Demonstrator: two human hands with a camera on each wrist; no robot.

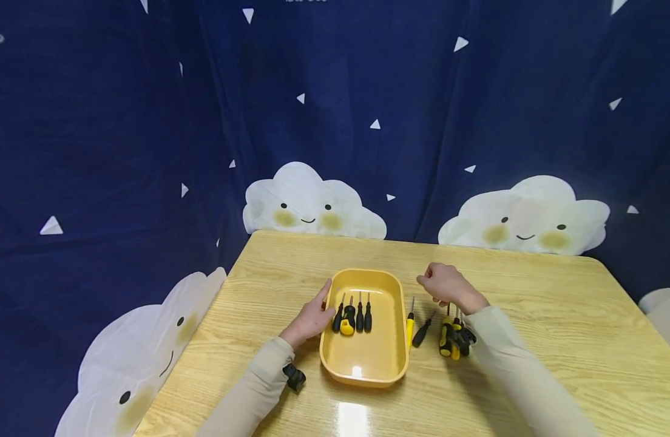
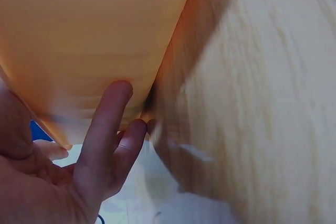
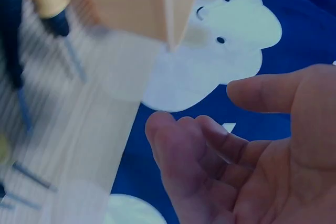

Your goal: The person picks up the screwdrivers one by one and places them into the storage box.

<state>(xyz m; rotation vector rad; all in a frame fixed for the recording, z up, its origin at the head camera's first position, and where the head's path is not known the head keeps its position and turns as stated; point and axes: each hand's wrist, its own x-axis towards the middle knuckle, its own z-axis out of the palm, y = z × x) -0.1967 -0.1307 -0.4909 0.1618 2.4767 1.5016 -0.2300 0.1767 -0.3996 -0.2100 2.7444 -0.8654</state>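
Note:
My left hand (image 1: pixel 311 320) holds the left side of a yellow tray (image 1: pixel 364 370), thumb over the rim. In the left wrist view its fingers (image 2: pixel 107 124) lie along the tray's outer wall. Inside the tray are several screwdrivers: slim black ones (image 1: pixel 368 318) and a stubby black-and-yellow one (image 1: pixel 348 323). My right hand (image 1: pixel 446 285) hovers beyond the loose screwdrivers, fingers loosely bent and thumb apart, holding nothing. Right of the tray lie a yellow screwdriver (image 1: pixel 409 332) and a black screwdriver (image 1: pixel 422 334). A group of black-and-yellow screwdrivers (image 1: pixel 446 340) sits below the right wrist.
Everything stands on a light wooden table (image 1: pixel 542 303). Behind it hangs a dark blue curtain (image 1: pixel 335 79) with white clouds and triangles. The left wrist wears a small black device (image 1: pixel 295 377).

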